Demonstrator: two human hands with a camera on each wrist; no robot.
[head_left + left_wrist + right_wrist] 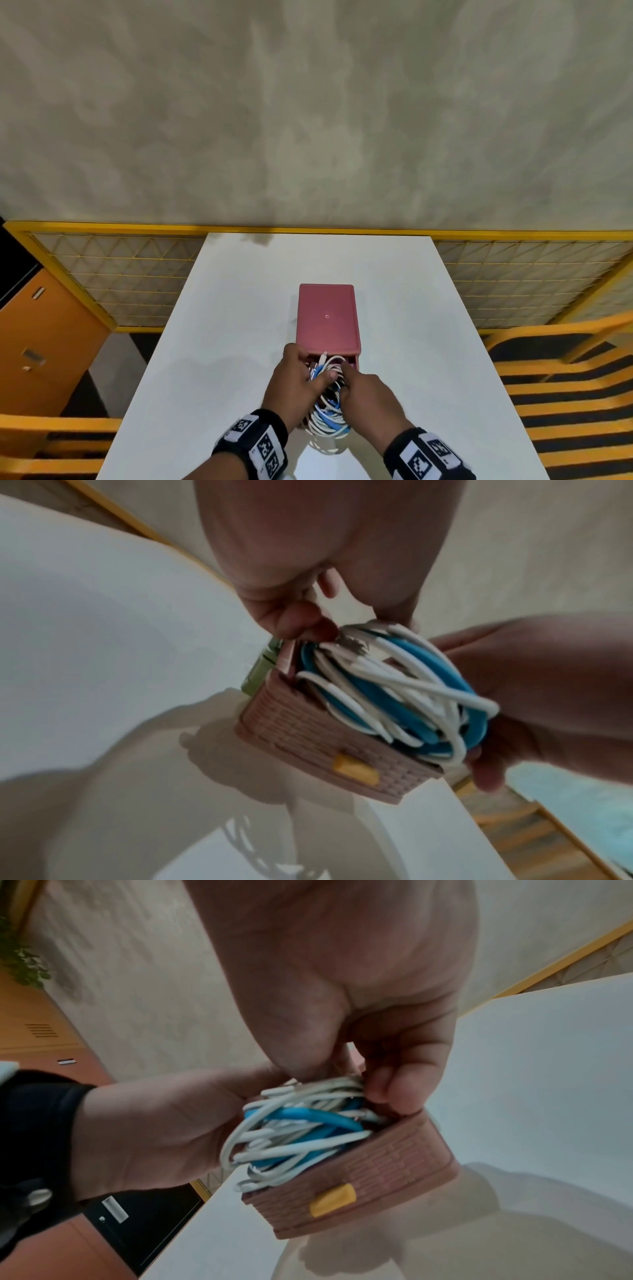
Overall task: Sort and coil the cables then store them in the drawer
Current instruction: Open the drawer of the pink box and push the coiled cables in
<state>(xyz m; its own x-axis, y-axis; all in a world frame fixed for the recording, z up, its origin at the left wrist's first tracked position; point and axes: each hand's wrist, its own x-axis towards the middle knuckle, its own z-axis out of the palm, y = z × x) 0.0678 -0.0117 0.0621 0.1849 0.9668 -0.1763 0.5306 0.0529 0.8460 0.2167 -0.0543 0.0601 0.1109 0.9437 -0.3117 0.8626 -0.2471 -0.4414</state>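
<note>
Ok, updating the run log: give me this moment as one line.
step: storing | cables: white and blue, heaped in open drawer | left hand: on cables | right hand: on cables | drawer: not shut

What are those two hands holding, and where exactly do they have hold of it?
Both hold the bundle of coiled cables over the open drawer: left hand on its left side, right hand on its right side.

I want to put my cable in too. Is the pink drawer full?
Full: white and blue cables heap above the rim of the drawer, and both hands, left hand and right hand, press them in.
</note>
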